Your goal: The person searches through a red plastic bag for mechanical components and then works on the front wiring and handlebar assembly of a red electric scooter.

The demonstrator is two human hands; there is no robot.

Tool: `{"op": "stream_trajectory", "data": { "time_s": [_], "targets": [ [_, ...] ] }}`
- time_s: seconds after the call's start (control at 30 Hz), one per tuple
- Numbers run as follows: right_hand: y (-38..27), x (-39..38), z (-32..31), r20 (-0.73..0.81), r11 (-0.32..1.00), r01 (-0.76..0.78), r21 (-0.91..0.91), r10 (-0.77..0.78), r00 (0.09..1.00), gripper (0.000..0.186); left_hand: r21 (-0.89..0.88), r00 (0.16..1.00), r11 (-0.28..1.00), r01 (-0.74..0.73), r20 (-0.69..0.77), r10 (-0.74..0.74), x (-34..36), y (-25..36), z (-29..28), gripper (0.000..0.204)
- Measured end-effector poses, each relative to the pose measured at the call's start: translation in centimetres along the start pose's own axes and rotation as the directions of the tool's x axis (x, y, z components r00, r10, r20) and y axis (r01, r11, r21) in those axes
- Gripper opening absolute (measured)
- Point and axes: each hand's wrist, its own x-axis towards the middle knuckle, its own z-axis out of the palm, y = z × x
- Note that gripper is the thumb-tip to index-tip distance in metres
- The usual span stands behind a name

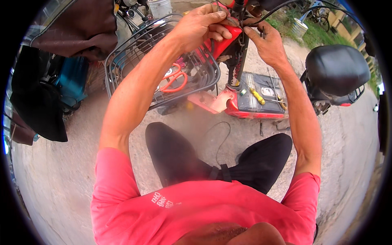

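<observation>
Left hand (206,24): beyond the wire basket (134,53), toward its right side; thumb and forefinger pinch at dark wires.
Right hand (267,45): farther right of the basket; fingers bent in toward the same wires, whether pinching any I cannot tell.
Dark wires (241,24): beyond the basket's far right corner, over a red panel (229,38).
Orange-handled tool (174,76): inside the basket.
Yellow-handled screwdriver (257,96): right of the basket, on a dark-topped red footboard (257,116).
</observation>
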Motion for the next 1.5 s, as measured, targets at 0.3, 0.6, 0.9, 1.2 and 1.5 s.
{"op": "stream_trajectory", "data": {
  "time_s": [0.3,0.6,0.9,1.2,1.5],
  "targets": [
    [-3.2,0.6,0.5,-0.016,0.996,-0.054,-0.067,0.053,0.998,0.035,0.005,0.999,0.999,-0.045,-0.009,0.045,0.1,-0.5,-0.8,0.014],
    [-2.2,2.0,-1.8,0.218,0.992,-0.127,-0.005,0.125,0.968,0.038,-0.011,0.998,0.999,-0.047,-0.030,0.047,0.1,-0.7,-0.8,0.014],
    [-0.1,2.4,-1.3,0.266,0.973,-0.179,0.143,0.136,0.954,0.036,-0.081,0.998,0.995,-0.062,0.005,0.063,0.1,-0.6,-0.6,0.013],
    [0.8,2.5,-1.2,0.287,0.957,-0.188,0.220,0.121,0.950,0.033,-0.059,0.998,0.998,-0.029,0.047,0.031,0.1,-0.3,-0.5,0.012],
    [0.4,1.0,-0.7,0.205,0.945,-0.238,0.225,0.193,0.960,0.038,-0.165,0.995,0.983,0.076,0.082,-0.063,-0.7,-0.3,0.3,0.022]
  ]
}}
